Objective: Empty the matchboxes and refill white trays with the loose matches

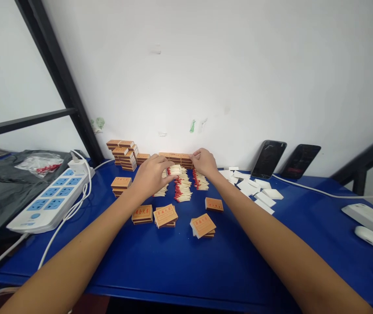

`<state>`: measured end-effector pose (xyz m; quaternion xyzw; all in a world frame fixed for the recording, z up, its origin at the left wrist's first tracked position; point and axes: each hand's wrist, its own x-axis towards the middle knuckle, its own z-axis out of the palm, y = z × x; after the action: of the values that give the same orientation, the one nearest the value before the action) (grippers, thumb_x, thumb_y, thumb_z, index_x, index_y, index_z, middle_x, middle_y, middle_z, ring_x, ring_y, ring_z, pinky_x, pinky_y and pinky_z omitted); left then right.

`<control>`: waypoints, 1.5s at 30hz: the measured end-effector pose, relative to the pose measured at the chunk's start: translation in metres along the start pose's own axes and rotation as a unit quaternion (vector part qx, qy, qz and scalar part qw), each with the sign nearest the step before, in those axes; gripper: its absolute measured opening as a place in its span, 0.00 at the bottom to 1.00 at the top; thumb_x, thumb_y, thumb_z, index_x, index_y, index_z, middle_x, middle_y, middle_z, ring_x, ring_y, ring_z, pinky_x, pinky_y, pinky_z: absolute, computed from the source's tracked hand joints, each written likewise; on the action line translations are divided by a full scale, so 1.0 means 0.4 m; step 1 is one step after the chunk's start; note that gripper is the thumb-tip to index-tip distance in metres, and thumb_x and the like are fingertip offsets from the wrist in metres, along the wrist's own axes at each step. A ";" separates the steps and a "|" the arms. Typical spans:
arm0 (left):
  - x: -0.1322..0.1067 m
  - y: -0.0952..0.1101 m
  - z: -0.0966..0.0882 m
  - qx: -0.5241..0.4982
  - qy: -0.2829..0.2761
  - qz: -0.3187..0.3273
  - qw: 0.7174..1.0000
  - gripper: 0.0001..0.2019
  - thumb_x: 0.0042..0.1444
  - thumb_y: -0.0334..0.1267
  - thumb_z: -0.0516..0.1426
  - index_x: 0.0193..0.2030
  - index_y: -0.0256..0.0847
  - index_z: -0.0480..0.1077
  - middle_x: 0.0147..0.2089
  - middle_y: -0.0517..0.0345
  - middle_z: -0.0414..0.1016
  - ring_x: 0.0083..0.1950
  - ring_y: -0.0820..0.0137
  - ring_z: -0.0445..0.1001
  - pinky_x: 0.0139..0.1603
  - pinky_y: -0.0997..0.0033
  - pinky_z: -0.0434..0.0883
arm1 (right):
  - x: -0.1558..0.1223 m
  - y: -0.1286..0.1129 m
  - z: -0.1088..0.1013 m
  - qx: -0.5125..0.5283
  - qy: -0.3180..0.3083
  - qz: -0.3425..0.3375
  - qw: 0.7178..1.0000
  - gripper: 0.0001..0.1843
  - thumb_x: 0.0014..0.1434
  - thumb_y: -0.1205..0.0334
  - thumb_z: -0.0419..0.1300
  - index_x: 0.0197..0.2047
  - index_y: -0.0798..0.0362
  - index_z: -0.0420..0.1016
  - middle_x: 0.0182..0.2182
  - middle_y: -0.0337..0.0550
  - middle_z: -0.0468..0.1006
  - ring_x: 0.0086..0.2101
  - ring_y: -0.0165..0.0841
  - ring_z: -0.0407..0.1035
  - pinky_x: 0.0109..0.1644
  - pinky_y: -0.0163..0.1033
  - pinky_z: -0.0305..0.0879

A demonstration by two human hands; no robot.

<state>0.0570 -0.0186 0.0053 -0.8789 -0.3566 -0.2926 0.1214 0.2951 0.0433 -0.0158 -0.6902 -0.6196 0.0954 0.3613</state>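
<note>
My left hand (154, 172) grips a small matchbox tray (174, 170) filled with red-tipped matches, between thumb and fingers. Beneath and beside it, loose matches (182, 188) lie in piles on the blue table, their heads mostly to the left. My right hand (205, 162) is closed in a pinch at the right end of a row of stacked matchboxes (173, 156) along the wall; what its fingertips hold, if anything, is too small to make out. Another match pile (201, 180) lies just below that hand.
Matchbox stacks (126, 155) stand at the back left, and more matchboxes (166, 215) lie nearer the front. White card pieces (250, 186) are scattered to the right, before two phones (269, 159). A power strip (54, 196) with cables lies left; a blue table (173, 261) supports everything.
</note>
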 end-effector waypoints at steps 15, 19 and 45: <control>0.002 0.039 0.025 -0.166 -0.026 0.027 0.985 0.27 0.54 0.49 0.73 0.58 0.43 0.79 0.47 0.50 0.84 0.48 0.57 0.79 0.48 0.58 0.75 | -0.272 0.049 -0.163 0.035 -0.096 -0.352 0.930 0.23 0.68 0.60 0.65 0.64 0.46 0.72 0.52 0.49 0.78 0.34 0.36 0.73 0.44 0.47 0.74; -0.002 0.060 0.029 -0.197 -0.035 0.027 0.979 0.28 0.53 0.50 0.74 0.59 0.44 0.78 0.51 0.50 0.85 0.50 0.57 0.80 0.51 0.57 0.76 | -0.273 0.065 -0.148 0.013 -0.092 -0.352 0.931 0.17 0.68 0.57 0.67 0.58 0.48 0.76 0.43 0.47 0.79 0.33 0.37 0.72 0.40 0.44 0.70; 0.001 0.013 0.026 -0.094 -0.003 0.022 0.995 0.17 0.70 0.52 0.61 0.50 0.40 0.81 0.48 0.47 0.85 0.52 0.56 0.81 0.55 0.55 0.76 | -0.223 0.138 -0.249 -0.040 -0.285 -0.171 0.942 0.19 0.58 0.47 0.68 0.47 0.50 0.84 0.32 0.42 0.80 0.30 0.36 0.70 0.35 0.41 0.65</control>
<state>0.0654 -0.0177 -0.0028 -0.8950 -0.3081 -0.3195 0.0436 0.3771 -0.0755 -0.0060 -0.5317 -0.8085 0.2006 0.1528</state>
